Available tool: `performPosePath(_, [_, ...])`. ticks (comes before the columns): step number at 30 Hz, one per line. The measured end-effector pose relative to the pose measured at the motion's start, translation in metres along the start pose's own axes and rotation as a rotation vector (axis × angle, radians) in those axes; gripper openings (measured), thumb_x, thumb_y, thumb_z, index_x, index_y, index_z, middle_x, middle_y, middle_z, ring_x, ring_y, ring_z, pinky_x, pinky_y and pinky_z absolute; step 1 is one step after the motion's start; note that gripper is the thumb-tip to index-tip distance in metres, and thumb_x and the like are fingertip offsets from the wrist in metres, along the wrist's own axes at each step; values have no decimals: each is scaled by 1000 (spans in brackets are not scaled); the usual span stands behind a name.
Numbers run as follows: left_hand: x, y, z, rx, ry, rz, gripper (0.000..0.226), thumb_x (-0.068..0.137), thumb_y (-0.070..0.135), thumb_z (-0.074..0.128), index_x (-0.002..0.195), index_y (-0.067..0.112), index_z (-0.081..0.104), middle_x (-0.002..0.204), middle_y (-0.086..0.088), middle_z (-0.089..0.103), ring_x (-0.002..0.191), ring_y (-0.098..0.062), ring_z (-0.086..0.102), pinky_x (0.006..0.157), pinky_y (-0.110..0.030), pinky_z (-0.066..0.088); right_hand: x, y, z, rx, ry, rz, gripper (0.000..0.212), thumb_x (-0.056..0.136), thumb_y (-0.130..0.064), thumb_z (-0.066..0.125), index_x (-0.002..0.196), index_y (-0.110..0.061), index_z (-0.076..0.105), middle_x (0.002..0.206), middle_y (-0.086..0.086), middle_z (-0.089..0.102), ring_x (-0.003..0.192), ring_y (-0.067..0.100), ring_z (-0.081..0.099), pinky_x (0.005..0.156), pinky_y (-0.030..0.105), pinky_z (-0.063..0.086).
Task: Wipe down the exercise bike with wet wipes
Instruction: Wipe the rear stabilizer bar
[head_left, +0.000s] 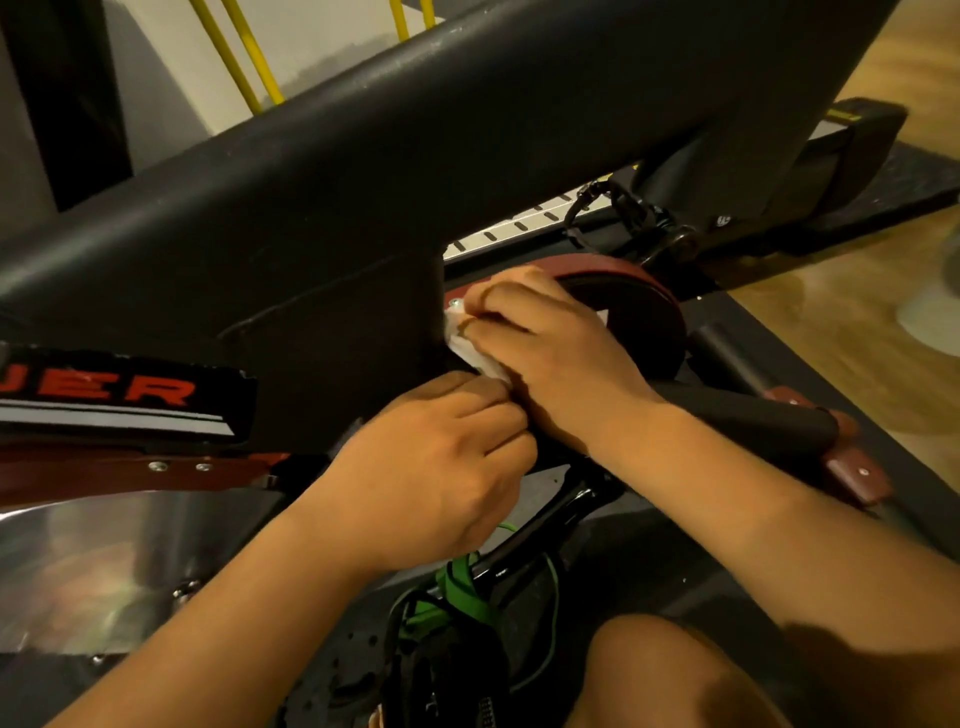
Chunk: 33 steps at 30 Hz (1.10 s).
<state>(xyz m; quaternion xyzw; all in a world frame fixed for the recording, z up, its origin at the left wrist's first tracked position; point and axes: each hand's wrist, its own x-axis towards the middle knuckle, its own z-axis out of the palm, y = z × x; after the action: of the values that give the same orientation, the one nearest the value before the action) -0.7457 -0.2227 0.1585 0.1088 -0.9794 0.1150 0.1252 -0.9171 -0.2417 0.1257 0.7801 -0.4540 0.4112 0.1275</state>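
— While both hands are at the exercise bike (363, 182), where is the wet wipe (470, 349)?
— It lies against a black edge of the bike, under my right hand (550, 358); my fingers are curled around it.
— And the left hand (431, 467)?
— It is at 7 o'clock from the right one, and it pinches the lower end of the wipe.

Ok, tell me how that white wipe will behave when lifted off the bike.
Probably floppy: the wipe is crumpled under the right hand. Likely light, being thin and bunched small. It might cling to the black frame it's pressed against.
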Motion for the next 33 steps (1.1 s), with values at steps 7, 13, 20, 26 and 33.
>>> performPosePath(7, [8,-7,-7,-3,71,-32,24,94,15,51,84,7,71,90,-8,68,94,-28,65,77,-42,51,-40,36,-26,-150,301,368,22,88,-10,61,104,2,68,109,18,65,104,25,56,95,15,38])
performPosePath(13, [8,-5,-1,-20,50,24,23,93,17,53,84,8,71,91,-7,69,94,-27,65,81,-42,51,-70,45,-34,-15,370,912,16,91,-8,60,105,-7,67,99,6,68,97,20,63,77,9,35])
performPosePath(20, [9,-7,1,-41,33,37,22,93,18,53,83,9,70,89,-6,68,94,-27,65,85,-42,49,-92,57,-43,-10,90,1185,20,92,-3,57,111,-2,64,108,17,66,104,33,59,64,13,25])
performPosePath(26, [13,-4,-3,-46,44,54,20,94,16,53,86,8,69,91,-9,66,93,-29,64,82,-43,50,-49,18,-32,-144,343,903,23,87,-9,61,110,-10,65,110,6,62,104,13,56,82,8,31])
performPosePath(33, [14,-3,-14,-29,220,70,21,90,11,55,74,6,68,81,-11,65,71,-27,58,62,-39,46,-12,-16,-11,189,-128,214,8,87,-37,59,89,-32,66,101,-5,64,101,22,63,95,56,46])
